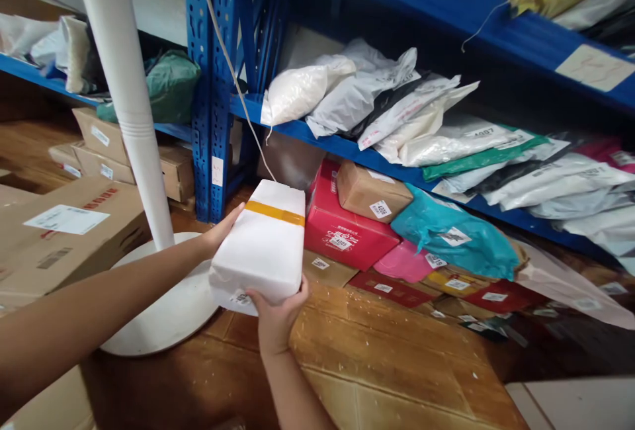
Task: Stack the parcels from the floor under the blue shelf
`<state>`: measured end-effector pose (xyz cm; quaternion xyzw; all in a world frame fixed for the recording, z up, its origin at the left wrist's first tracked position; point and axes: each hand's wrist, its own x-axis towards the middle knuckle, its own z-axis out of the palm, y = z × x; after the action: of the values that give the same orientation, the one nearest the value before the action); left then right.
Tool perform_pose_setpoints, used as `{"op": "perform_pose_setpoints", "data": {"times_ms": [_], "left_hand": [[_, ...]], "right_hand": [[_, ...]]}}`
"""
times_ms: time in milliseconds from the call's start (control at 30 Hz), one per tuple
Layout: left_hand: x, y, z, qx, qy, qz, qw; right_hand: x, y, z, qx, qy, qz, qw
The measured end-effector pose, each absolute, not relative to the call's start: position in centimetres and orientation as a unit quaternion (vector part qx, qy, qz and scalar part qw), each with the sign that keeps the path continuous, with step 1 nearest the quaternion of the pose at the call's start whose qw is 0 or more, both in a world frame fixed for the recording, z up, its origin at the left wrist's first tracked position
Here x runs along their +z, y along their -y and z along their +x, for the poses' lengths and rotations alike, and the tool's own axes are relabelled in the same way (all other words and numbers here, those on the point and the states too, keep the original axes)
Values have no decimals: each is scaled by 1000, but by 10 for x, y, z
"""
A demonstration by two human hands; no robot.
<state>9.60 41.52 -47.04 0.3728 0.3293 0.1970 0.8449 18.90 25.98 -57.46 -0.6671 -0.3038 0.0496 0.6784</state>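
A white foam box with a band of orange-yellow tape around it is held between my hands above the floor. My left hand presses against its left side, the fingertips partly hidden. At its near right corner my right hand grips it, thumb on the near end beside a small printed label. Just beyond the box stand a red box marked 4005 and a brown carton marked 4008 on top of it.
Blue metal shelving holds several mailer bags. Below lie a turquoise bag and more labelled parcels. A white post with a round base stands at left, near a large carton. A cord hangs in front of the shelf.
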Motion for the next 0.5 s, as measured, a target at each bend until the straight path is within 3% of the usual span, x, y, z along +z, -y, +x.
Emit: {"op": "perform_pose_setpoints", "data": {"times_ms": [167,367,500], "left_hand": [[-489,-413,61,330,-383,493,708],[-484,-445,92,363,-305,565,676],[-505,-463,125,410,-387,519,642]], "right_hand": [[-596,-285,168,8,311,-652,691],[-559,-320,217,-1,329,-665,670],[-550,-353,241,-31,353,-752,557]]}}
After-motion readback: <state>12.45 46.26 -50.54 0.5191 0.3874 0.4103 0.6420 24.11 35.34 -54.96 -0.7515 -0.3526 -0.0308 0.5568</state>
